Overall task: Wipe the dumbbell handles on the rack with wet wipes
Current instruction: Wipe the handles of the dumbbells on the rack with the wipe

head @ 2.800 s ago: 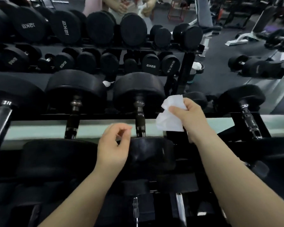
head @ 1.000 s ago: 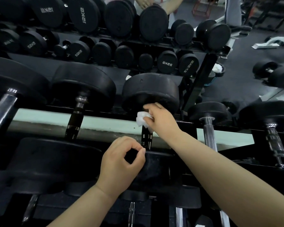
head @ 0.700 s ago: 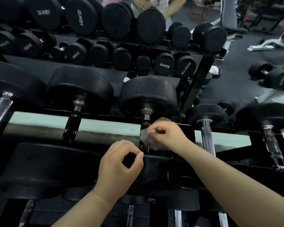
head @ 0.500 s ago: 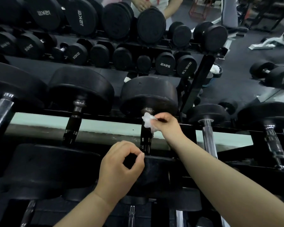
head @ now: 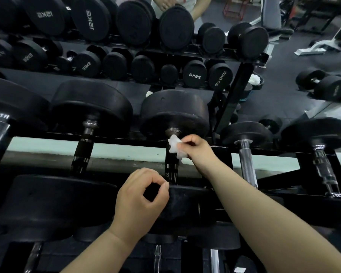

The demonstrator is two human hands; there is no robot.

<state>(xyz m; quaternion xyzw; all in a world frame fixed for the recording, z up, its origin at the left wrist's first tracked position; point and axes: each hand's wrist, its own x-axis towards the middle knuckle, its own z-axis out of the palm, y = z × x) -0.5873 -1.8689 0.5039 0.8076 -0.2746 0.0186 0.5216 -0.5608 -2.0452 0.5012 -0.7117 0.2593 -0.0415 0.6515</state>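
At the lower centre of the frame the left hand hovers over the near head of a black dumbbell, fingers curled, thumb tip and forefinger tip meeting in a ring with nothing visible between them. Just beyond it, the dumbbell's dark handle runs up the frame to the far head at centre. The right hand, its forearm coming in from the lower right, pinches a crumpled white wet wipe between thumb and fingers and holds it against the top of that handle, right under the far head. The dumbbell lies on the rack, between a neighbour with a dark handle on the left and one with a chrome handle on the right. Farther off, across the upper half of the frame, stand rows of smaller black dumbbells with reversed lettering. At the top centre edge, a person's hands show.
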